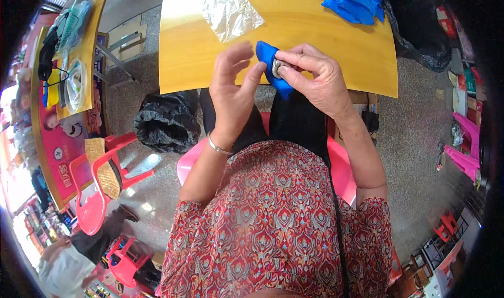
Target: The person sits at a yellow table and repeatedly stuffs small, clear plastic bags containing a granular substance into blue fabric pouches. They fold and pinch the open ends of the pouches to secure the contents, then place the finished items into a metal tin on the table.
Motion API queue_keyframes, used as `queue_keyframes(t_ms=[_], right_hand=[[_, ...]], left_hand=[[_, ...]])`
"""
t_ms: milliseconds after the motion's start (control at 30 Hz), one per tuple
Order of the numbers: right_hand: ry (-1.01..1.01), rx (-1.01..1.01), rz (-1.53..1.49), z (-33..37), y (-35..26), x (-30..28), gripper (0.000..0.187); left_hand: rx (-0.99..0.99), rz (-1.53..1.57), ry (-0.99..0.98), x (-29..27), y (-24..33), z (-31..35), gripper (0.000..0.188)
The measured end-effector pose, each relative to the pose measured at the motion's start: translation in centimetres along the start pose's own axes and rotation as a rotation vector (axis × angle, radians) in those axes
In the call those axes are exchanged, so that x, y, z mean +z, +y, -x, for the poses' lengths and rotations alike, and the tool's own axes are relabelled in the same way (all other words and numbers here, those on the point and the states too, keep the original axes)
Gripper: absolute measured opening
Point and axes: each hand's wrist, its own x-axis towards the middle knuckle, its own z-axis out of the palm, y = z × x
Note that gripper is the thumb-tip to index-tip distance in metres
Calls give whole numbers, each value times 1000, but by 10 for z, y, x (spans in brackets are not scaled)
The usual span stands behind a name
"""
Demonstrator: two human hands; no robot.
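Note:
My right hand (319, 82) pinches a small blue piece of cloth (266, 51) between thumb and fingers, just above the table's near edge. A small silvery-grey piece (275, 68) shows at the fingertips against the blue; its kind I cannot make out. On the other side of the cloth is my left hand (230, 82), open and slightly blurred, its fingers apart. Its thumb tip comes close to the cloth; whether they touch I cannot tell. A crinkled, shiny clear plastic sheet (231, 13) lies flat on the yellow table (181, 51) beyond my hands.
Several blue pieces (352, 3) are heaped at the table's far right. Black plastic bags stand at the table's right side and on the floor to the left (167, 122). Further left are a red plastic chair (89, 211) and a side table. Another person (68, 269) is at lower left.

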Motion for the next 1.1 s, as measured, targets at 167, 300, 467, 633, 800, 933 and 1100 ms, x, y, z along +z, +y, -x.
queue_keyframes(t_ms=[167, 300, 467, 633, 800, 933, 1100], right_hand=[[69, -33, 88, 0, 8, 6, 21], [85, 32, 115, -1, 28, 12, 21], [80, 101, 170, 1, 43, 11, 22], [112, 128, 172, -2, 42, 11, 17], [157, 191, 95, -4, 42, 16, 21], [113, 227, 89, -6, 41, 11, 28], [95, 135, 174, -10, 40, 7, 19]], left_hand=[[140, -439, -78, 4, 5, -2, 7], [216, -585, -123, 9, -12, -9, 8], [99, -543, -184, 16, -32, -14, 9], [56, -385, -178, 17, -36, -14, 10], [77, -402, -223, 12, -33, -12, 9], [359, -494, -238, 14, -32, -5, 14], [397, -504, -196, 21, -29, -2, 15]])
